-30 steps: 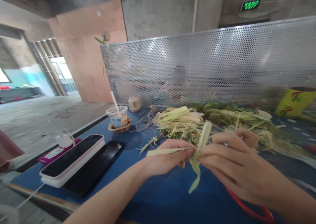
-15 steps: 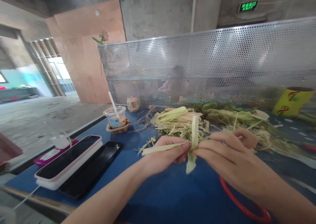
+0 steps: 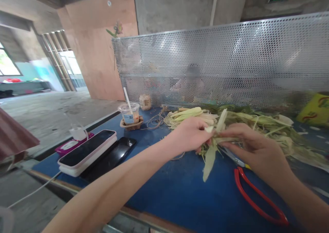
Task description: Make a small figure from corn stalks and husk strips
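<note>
Pale green corn husk strips cross between my hands above the blue table. My left hand is closed, pinching the strips where they meet. From the other side, my right hand grips them between thumb and fingers. One strip end points up and another hangs down below my fingertips. Under my right hand lies a pair of scissors with red handles, its blades partly covered. Just beyond my hands is a pile of dried husks.
At the left are a phone in a pink case, a black phone and a drink cup in a cardboard holder. Loose husks spread to the right. A perforated metal panel stands behind, with a yellow wrapper at right.
The strip that lay leftward along my left hand now sits at the crossing. My left hand has turned over and moved right. More of the scissors shows, and the view has shifted left.
</note>
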Demonstrator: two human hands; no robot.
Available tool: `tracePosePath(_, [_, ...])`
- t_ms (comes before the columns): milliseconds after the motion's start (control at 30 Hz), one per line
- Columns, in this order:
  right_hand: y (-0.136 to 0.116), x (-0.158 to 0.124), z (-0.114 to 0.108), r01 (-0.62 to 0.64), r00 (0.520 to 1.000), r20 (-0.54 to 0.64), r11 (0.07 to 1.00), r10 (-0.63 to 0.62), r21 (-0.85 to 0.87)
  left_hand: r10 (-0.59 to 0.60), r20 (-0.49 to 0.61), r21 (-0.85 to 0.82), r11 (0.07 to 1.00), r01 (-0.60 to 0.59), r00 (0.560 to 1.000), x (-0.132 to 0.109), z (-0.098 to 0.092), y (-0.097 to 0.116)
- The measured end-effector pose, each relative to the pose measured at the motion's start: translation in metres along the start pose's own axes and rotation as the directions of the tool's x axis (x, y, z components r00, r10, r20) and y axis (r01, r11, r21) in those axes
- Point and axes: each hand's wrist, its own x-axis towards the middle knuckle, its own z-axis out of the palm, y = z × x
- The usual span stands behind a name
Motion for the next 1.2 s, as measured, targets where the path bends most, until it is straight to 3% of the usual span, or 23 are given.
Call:
tracePosePath(200, [-0.003,-0.002,0.002,0.094,0.995,-0.012,0.995,-0.094,-0.025,0.005,-0.009,-0.168,0.986,-0.007,1.000,0.000,0.002,-0.012])
tracePosePath(467, [-0.010,0.001,0.001,0.058,0.996,-0.065,0.996,-0.063,-0.067,0.121,0.041,-0.198,0.974,-0.111,0.992,-0.005,0.001,-0.027])
tracePosePath(600, [-0.015,0.000,0.002,0.132,0.986,-0.075,0.977,-0.146,-0.169,0.141,-0.005,-0.252,0.958,-0.137,0.990,-0.004,0.004,-0.032])
tracePosePath(733, [-0.017,-0.006,0.004,0.235,0.966,-0.031,0.925,-0.256,-0.300,0.074,-0.108,-0.313,0.944,-0.105,0.991,-0.004,0.009,-0.037])
tracePosePath(900, [-0.015,-0.015,0.005,0.375,0.927,0.124,0.849,-0.354,-0.372,0.050,-0.193,-0.234,0.968,-0.095,0.980,-0.002,0.011,-0.049])
tracePosePath(1200, [-0.014,-0.010,0.005,0.356,0.932,0.196,0.876,-0.305,-0.325,0.041,-0.171,-0.275,0.958,-0.087,0.984,-0.002,0.009,-0.053])
